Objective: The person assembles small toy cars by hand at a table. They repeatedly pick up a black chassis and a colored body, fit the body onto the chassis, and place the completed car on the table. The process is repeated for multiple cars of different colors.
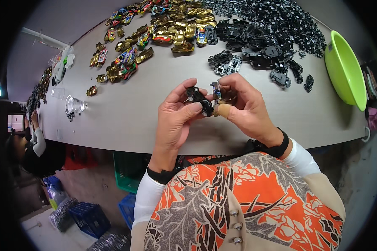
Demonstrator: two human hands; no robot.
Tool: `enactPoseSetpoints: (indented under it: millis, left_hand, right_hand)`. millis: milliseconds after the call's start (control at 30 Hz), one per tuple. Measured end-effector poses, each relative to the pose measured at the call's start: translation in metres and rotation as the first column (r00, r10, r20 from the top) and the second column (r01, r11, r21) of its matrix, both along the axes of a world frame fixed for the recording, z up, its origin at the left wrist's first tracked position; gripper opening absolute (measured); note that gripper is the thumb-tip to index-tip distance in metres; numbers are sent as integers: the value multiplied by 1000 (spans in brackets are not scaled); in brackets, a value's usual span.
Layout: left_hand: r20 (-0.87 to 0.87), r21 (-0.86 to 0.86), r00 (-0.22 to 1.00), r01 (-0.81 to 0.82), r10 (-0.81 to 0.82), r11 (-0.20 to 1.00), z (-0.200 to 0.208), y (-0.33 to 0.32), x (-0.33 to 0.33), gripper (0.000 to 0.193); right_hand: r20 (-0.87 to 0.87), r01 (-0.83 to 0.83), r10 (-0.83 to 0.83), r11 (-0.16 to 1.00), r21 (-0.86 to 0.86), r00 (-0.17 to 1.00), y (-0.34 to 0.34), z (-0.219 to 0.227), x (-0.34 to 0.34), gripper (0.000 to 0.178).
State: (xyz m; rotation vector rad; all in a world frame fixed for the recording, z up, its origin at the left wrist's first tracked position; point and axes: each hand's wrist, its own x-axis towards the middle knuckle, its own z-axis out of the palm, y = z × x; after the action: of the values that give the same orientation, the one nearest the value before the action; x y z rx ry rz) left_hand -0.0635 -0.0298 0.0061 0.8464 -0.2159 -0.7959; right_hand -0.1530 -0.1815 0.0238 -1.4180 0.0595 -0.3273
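Between the thumb and fingers of my left hand (174, 119) is a black toy car chassis (200, 101) with small wheels, tilted above the table. My right hand (251, 111) pinches a toy car body (216, 91), silvery and blue with some gold showing; my fingers cover much of it. The two parts are side by side, very close; I cannot tell whether they touch. A tan wrap (224, 110) covers my right thumb tip. Beyond my hands lie gold and coloured toy car bodies (182, 37) on the left and black chassis (255, 48) on the right.
A lime green basin (343, 69) leans at the table's right end. Small dark parts (297, 29) are heaped at the back right. A clear cup (76, 104) lies at the left. Another person (35, 146) sits far left. Crates (90, 217) stand on the floor.
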Motion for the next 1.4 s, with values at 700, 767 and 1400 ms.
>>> enactPoseSetpoints:
  millis: [700, 767, 1400]
  left_hand:
    - [181, 151, 983, -7, -21, 988, 18, 6, -43, 45]
    - [201, 163, 979, -5, -28, 987, 18, 10, -49, 43]
    - [335, 117, 941, 14, -52, 993, 20, 28, -71, 35]
  right_hand:
    - [78, 18, 1, 969, -245, 997, 10, 0, -40, 33]
    - [145, 35, 14, 943, -330, 989, 11, 4, -45, 33]
    - [152, -22, 50, 983, -183, 987, 28, 3, -71, 31]
